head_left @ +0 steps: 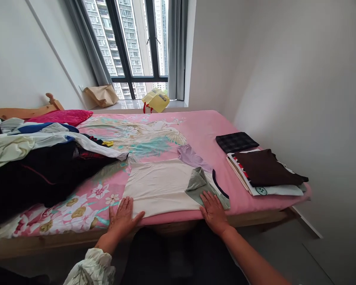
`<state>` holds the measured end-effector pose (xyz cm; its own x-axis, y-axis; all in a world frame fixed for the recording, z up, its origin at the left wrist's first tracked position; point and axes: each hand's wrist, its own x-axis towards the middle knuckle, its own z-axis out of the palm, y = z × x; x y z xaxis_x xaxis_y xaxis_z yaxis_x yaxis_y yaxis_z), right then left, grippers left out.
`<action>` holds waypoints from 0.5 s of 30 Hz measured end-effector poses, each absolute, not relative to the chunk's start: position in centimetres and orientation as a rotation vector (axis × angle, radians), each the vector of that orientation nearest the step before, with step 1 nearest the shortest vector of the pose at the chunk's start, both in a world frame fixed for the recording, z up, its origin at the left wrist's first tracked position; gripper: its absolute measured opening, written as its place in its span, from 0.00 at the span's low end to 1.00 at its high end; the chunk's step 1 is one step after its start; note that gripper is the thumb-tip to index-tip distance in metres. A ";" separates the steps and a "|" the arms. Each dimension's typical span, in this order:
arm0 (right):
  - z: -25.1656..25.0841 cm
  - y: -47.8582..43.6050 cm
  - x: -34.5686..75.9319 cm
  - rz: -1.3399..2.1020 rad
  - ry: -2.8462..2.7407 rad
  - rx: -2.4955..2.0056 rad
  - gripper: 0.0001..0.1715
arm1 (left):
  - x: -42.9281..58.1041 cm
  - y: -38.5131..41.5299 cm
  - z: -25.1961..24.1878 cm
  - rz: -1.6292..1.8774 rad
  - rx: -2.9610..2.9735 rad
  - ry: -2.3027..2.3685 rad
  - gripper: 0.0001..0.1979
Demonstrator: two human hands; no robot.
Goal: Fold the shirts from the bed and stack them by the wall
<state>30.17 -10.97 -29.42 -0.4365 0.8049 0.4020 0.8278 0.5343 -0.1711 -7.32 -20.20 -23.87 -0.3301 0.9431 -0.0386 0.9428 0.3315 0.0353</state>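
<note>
The cream shirt [160,186] lies flat and sideways on the pink bedsheet [201,126], its near edge along the front edge of the bed; our left hand [123,217] rests on its near left corner, palm down and fingers spread, gripping nothing; our right hand [213,211] lies equally flat and open on its near right end, touching the grey-green sleeve [198,184] that is turned in over the body; the lilac sleeve [192,156] pokes out on the far side of the shirt, and the dark neck trim [221,186] curves at its right end. We judge the step to be pressing the shirt smooth; to do it well we would draw both palms outward from the middle with even weight, so that creases run to the edges and the cloth does not slide off the bed, and we would square the grey-green sleeve before pressing it down. Right of the shirt and apart from it sits a stack of folded clothes [267,174], with a checked folded piece [236,141] beyond; left of the shirt sprawls a heap of unfolded clothes [32,166]; far beyond it a yellow bag [156,99] stands on the sill.
</note>
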 end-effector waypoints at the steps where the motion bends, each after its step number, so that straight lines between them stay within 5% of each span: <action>1: -29.3 -11.0 30.1 -0.069 -2.335 -1.330 0.26 | -6.6 -19.7 -23.6 0.095 1.815 2.527 0.33; 9: -28.9 -10.7 30.2 -0.023 -2.319 -1.324 0.27 | 7.6 -12.5 -19.9 0.674 2.323 1.787 0.12; 15: -28.1 -10.5 30.0 0.053 -2.292 -1.366 0.27 | 14.7 -6.2 -20.1 0.583 2.106 1.822 0.27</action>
